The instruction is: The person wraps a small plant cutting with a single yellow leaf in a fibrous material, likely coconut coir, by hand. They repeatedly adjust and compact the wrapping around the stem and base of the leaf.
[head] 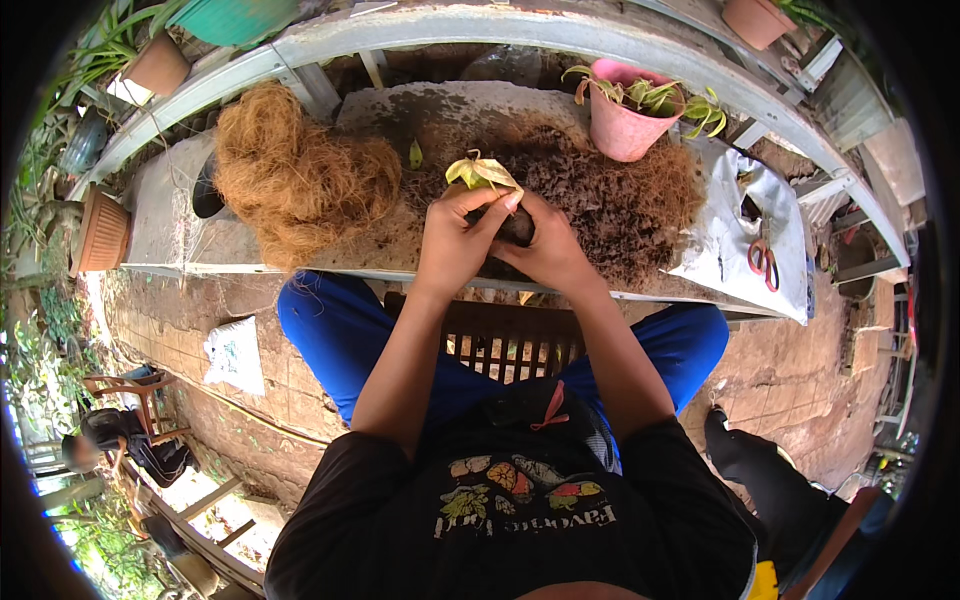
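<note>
My left hand (459, 229) pinches a small plant with yellow-green, partly dried leaves (474, 172) between thumb and finger. My right hand (549, 241) meets it from the other side, its fingertips at the drooping leaf edge. Both hands are over the near side of a concrete slab (375, 253). Under and beside them spreads dark, crumbly soil (600, 202) mixed with fibre. A loose green leaf (415, 154) lies just beyond my left hand. The plant's lower end is hidden by my fingers.
A heap of brown coconut fibre (300, 180) lies left. A pink pot with a drooping plant (630, 124) stands back right. Scissors (763, 264) rest on a white plastic sack (739, 259). A metal rail (525, 26) borders the back. People (772, 465) are behind me.
</note>
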### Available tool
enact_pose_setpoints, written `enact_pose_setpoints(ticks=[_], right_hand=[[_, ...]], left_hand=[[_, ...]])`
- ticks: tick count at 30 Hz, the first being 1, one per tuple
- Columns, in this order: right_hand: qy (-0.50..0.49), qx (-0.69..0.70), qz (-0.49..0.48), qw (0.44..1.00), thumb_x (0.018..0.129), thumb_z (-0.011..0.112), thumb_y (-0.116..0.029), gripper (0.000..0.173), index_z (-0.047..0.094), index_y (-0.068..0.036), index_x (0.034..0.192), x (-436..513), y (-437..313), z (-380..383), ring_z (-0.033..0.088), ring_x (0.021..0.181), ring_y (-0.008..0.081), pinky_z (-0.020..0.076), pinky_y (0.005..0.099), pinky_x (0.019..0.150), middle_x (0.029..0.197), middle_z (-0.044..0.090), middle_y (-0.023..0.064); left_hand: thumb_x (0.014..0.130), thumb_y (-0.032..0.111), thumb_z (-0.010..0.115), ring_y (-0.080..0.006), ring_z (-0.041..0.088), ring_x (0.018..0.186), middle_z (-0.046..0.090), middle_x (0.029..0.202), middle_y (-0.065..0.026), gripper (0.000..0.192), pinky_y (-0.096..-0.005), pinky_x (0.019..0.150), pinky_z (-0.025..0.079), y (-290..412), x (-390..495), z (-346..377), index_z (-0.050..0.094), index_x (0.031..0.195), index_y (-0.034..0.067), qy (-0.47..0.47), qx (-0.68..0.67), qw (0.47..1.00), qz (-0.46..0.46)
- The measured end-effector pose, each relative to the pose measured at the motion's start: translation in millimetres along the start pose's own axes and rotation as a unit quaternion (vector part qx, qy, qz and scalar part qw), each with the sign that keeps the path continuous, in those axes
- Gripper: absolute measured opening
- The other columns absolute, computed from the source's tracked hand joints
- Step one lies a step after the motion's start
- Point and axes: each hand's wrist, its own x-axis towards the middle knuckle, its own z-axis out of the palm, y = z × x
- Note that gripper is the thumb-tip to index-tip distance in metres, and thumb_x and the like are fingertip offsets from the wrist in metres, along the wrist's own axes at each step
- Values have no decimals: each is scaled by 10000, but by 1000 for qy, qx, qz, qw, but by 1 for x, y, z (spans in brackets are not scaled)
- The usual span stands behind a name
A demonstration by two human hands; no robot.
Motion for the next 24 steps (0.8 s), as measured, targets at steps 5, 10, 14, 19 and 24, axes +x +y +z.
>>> enact_pose_setpoints(ticks=[5,10,14,19,24], right_hand=[[-21,-79,43,996,797,816,-56,319,714,20,1090,-6,1,2,730,810,400,577,428,722,889,733,223],[-53,-44,116,991,796,804,-63,296,709,13,1066,-7,3,-2,721,858,424,584,433,740,925,732,215],[-30,-85,6,996,776,809,-81,381,649,13,1109,-12,1,8,698,935,437,577,491,800,1041,693,210],[24,-79,50,995,741,828,-73,411,639,-1,1099,-26,-5,31,698,916,440,574,499,779,1018,683,216],[26,-46,71,996,719,840,-64,341,673,23,1004,-26,0,36,714,849,434,569,465,715,918,705,225]], left_hand=[[1000,126,745,-73,664,863,784,969,-44,179,-254,802,536,6,-5,5,794,1084,-25,-9,-4,999,31],[997,112,750,-72,662,860,786,970,-45,168,-250,800,535,3,-8,3,793,1078,-29,1,-22,999,27],[999,105,750,-68,660,854,783,957,-35,161,-246,784,533,-1,-11,-1,792,1074,-32,25,2,1000,14],[945,102,802,-136,700,832,787,933,-82,144,-284,760,540,0,-13,2,801,1033,-12,76,145,982,98],[921,84,809,-210,695,866,760,934,-114,124,-342,773,534,6,-16,2,810,1025,16,68,223,961,151]])
